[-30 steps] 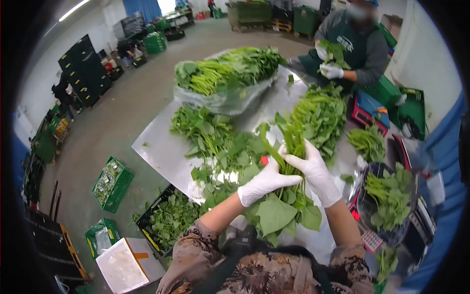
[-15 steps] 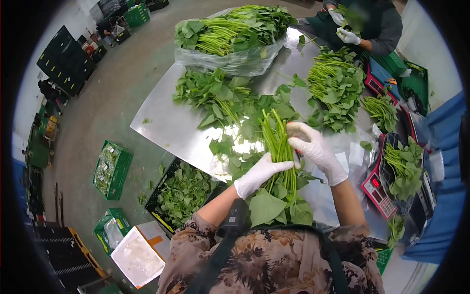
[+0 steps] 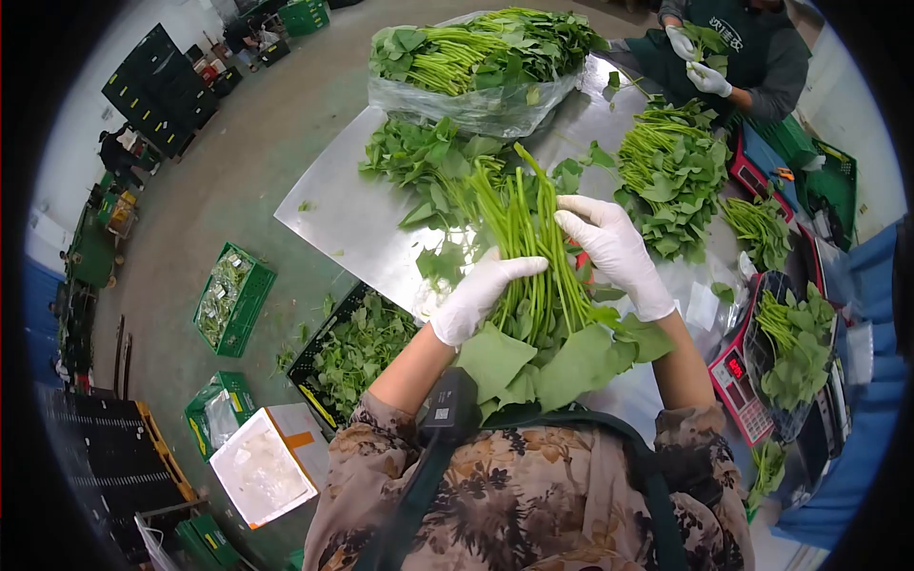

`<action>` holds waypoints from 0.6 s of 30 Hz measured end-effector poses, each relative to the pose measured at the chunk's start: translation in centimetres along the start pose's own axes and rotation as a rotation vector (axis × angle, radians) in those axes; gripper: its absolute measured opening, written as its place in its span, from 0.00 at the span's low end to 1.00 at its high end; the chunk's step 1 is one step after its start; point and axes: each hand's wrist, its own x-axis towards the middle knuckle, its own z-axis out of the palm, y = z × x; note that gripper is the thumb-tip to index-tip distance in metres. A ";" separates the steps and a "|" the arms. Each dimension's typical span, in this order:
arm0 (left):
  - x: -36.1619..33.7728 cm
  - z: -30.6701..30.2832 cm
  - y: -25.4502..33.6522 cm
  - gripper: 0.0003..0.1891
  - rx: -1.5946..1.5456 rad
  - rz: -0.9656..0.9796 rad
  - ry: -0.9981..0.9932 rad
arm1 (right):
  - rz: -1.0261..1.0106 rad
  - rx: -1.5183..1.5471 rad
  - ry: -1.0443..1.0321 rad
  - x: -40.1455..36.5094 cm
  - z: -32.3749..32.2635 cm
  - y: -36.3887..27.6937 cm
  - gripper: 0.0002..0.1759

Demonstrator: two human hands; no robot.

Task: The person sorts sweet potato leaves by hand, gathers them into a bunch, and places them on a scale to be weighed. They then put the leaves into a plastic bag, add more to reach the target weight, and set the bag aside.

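Both my hands wear white gloves and hold a bunch of long-stemmed leafy greens [image 3: 545,257] over the metal table. My left hand [image 3: 481,295] wraps the stems from the left, with its thumb lying across them. Higher up on the right side, my right hand [image 3: 617,249] has its curved fingers on the stems. The cut stem ends point away from me, and broad leaves hang toward my apron. Something red, partly hidden, shows beneath my right palm. Beyond the bunch lies a loose heap of the same greens [image 3: 419,167].
A plastic-lined pile of greens [image 3: 476,67] stands at the far side, with another stack [image 3: 666,171] to the right. Red scales [image 3: 741,395] line the right edge. A black crate of leaves [image 3: 357,352] sits at lower left. A gloved co-worker [image 3: 738,57] handles greens opposite.
Both hands have moved away from me and slightly apart. The stems are fanned out more, and the leaves at the near end have lifted and spread wider. The view has shifted a little.
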 end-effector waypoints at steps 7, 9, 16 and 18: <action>0.6 0.9 1.3 0.21 0.026 0.071 0.136 | 0.000 -0.027 -0.057 0.7 0.1 -1.7 0.14; 1.2 0.6 0.7 0.21 0.041 0.123 0.197 | -0.116 -0.197 -0.037 1.3 0.1 -1.5 0.14; 1.3 0.4 1.0 0.19 -0.066 0.102 0.237 | -0.046 -0.112 -0.126 2.7 -0.2 -1.0 0.14; 0.8 0.9 1.9 0.19 -0.059 0.043 0.250 | -0.020 -0.038 -0.156 3.1 -0.2 -0.7 0.13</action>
